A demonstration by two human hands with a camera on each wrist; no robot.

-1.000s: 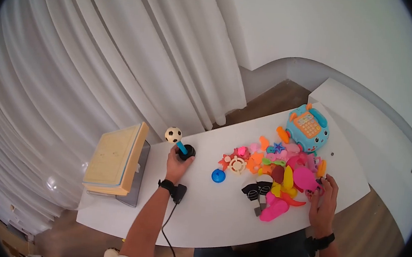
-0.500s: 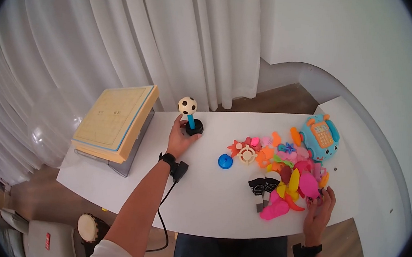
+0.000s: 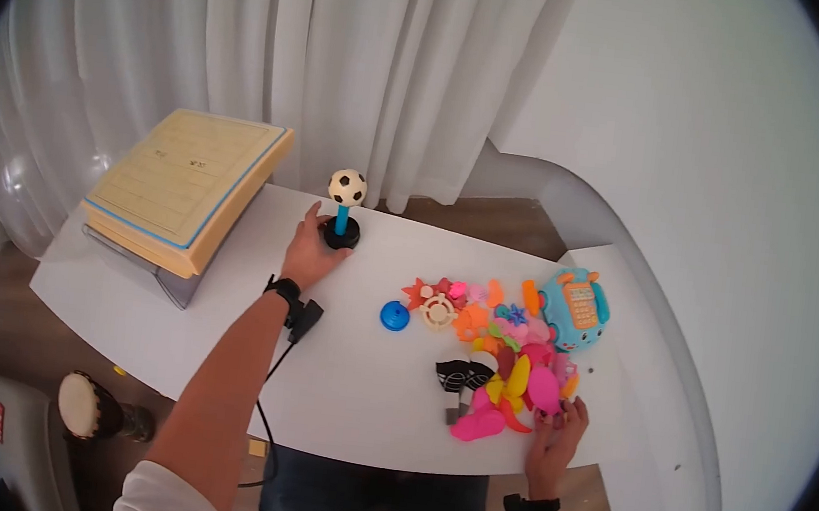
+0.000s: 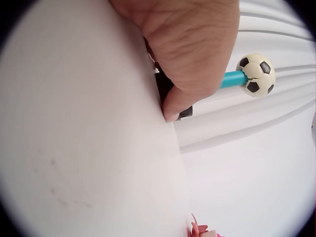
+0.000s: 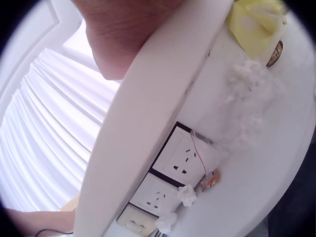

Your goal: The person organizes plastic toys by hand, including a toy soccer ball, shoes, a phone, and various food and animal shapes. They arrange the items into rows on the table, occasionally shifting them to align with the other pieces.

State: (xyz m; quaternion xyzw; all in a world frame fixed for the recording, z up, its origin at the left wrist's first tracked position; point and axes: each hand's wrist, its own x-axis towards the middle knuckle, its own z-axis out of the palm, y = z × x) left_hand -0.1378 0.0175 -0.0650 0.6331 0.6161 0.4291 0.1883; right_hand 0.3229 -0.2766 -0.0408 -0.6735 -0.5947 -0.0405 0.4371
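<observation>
On the left side of the white table, in the head view, the left hand (image 3: 313,253) curls its fingers and thumb round the black base (image 3: 341,234) of an upright toy. A blue stem (image 3: 342,217) rises from it to a soccer ball (image 3: 348,187). In the left wrist view the thumb of that hand (image 4: 190,44) lies against the base (image 4: 164,86); the ball (image 4: 256,75) shows beyond. The right hand (image 3: 554,450) rests with loosely bent fingers beside a pink piece (image 3: 544,389) at the pile's near right edge. Its fingertips are hidden in the right wrist view.
Colourful toy pieces (image 3: 517,375) lie piled right of centre, near a blue disc (image 3: 395,316) and a blue toy telephone (image 3: 576,309). A thick book (image 3: 188,177) leans on a stand at the left. Sockets (image 5: 180,157) and crumpled tissue (image 5: 247,89) show in the right wrist view.
The head view has turned, so the table sits differently in it. The left hand stays round the toy's base, and the right hand stays at the pile's edge.
</observation>
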